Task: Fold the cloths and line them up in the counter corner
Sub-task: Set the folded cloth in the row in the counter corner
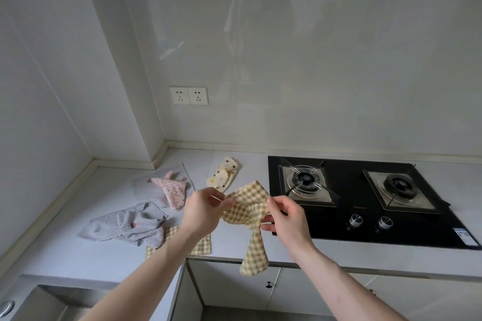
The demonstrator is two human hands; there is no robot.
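counter (260, 250) | both hands (202, 210) pinch checked cloth (250, 214) | long axis hangs down

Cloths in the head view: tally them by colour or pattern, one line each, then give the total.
Yellow-green checked: 2, one held in the left hand and right hand, one on the counter
Pink dotted: 1
Cream with large dots: 1
Grey: 2
Total: 6

On the pale stone counter (78, 255), a black glass two-burner hob (365, 206) sits right. Left of it lie a yellow dotted cloth (223, 173), a pink spotted cloth (172, 190), and nearer, a grey speckled cloth (125, 224). A steel sink (39, 302) lies front-left.
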